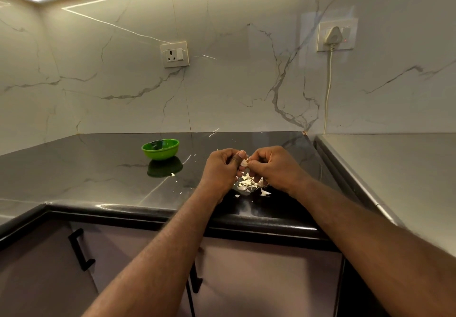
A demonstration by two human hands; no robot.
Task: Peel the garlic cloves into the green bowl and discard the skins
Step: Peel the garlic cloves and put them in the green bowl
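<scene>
A small garlic clove sits between my two hands, just above the dark countertop. My left hand pinches it with curled fingers and thumb. My right hand pinches the clove's skin from the other side. Directly below the hands lies a pile of pale garlic skins. The green bowl stands on the counter to the left and slightly farther back, apart from both hands. Its contents are hard to make out.
The black polished countertop runs left and back to a marble wall. A raised grey surface borders it on the right. A few skin flecks lie near the bowl. A white cord hangs from a wall socket.
</scene>
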